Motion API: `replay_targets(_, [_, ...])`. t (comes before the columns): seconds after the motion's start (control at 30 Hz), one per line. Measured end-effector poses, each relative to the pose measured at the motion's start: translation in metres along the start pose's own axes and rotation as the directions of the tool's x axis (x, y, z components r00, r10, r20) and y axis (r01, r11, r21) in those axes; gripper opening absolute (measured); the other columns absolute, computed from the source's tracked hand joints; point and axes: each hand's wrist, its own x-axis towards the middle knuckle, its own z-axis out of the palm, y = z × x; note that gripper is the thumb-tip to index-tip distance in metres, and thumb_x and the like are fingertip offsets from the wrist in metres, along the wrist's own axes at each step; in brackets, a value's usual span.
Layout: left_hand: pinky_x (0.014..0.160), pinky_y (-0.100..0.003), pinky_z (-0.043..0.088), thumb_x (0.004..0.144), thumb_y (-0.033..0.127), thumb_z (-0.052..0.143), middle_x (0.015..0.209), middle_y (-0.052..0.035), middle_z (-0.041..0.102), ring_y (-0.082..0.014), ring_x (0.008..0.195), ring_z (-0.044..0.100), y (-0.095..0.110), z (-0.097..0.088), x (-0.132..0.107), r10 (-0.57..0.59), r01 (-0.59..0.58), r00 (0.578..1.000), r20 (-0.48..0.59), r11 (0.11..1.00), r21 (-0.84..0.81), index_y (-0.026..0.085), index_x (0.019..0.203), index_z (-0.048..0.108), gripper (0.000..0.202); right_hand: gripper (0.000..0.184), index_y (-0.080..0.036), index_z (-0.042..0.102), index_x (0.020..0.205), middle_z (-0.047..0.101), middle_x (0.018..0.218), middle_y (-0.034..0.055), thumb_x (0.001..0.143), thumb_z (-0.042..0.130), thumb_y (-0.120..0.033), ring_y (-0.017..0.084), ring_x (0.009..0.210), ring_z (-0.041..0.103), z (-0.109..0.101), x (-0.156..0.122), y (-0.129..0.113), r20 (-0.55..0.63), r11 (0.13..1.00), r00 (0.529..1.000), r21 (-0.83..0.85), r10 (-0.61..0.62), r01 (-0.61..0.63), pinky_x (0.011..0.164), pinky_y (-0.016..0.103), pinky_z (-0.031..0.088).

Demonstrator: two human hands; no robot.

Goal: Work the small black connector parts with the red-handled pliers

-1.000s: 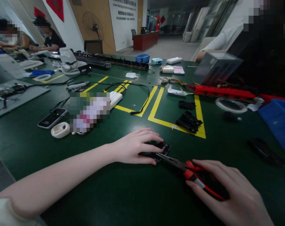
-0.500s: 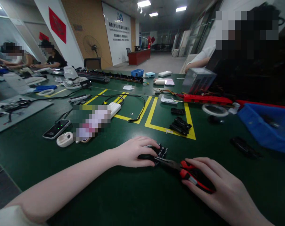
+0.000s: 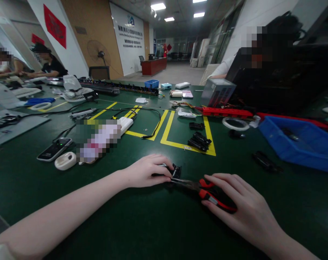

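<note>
My left hand (image 3: 147,170) rests on the green table (image 3: 142,224) with its fingers curled over a small black part (image 3: 175,172), holding it down. My right hand (image 3: 242,209) is wrapped round the red handles of a pair of needle-nose pliers (image 3: 204,191). The pliers' thin jaws point left and meet the black part at its lower edge. Both hands lie near the table's front, just in front of a yellow-taped rectangle.
Inside the yellow tape (image 3: 185,146) lies a pile of black parts (image 3: 198,141). A blue bin (image 3: 296,142) stands at the right, another black part (image 3: 265,160) near it. A phone (image 3: 51,148), white case (image 3: 65,160) and cables lie left. A person in black sits at the far right.
The view has tilted up and shifted. My left hand's fingers have drawn in tighter over the black part, which looks more covered. The pliers stay at the part.
</note>
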Motion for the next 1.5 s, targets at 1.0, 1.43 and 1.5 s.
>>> replay_targets(1.0, [0.091,-0.036,0.05,0.093,0.037,0.062,0.115,-0.0091,0.066,-0.0223,0.107,0.062,0.004,-0.0009,0.0008,0.004,-0.006,0.999,0.049,0.999,0.053,0.017,0.111,0.064,0.026,0.043,-0.021,0.059,0.124,0.067,0.108,0.0103,0.088,0.065,-0.042,0.023,0.09,0.066,-0.0007,0.002,-0.0031,0.023,1.0,1.0,-0.009,0.0,0.0,0.07,0.033,0.058])
replay_targets(1.43, [0.09,-0.036,0.051,0.092,0.033,0.065,0.114,-0.0094,0.067,-0.0219,0.107,0.063,-0.0003,0.0024,-0.0013,0.046,-0.045,0.999,-0.015,0.999,0.018,0.017,0.105,0.068,0.021,0.049,-0.022,0.056,0.13,0.064,0.115,0.011,0.086,0.067,-0.041,0.026,0.098,0.063,-0.0001,0.0008,-0.0002,0.03,0.999,1.0,-0.033,-0.008,0.009,0.077,0.039,0.056])
replay_targets(1.5, [0.091,-0.036,0.051,0.092,0.032,0.065,0.114,-0.0098,0.067,-0.0216,0.107,0.063,-0.0002,0.0021,-0.0012,0.04,-0.04,0.999,-0.013,0.999,-0.002,0.016,0.108,0.068,0.022,0.049,-0.021,0.055,0.13,0.064,0.115,0.0115,0.087,0.066,-0.041,0.026,0.098,0.062,-0.0004,0.001,-0.0007,0.018,0.999,1.0,-0.048,-0.013,0.014,0.077,0.04,0.055])
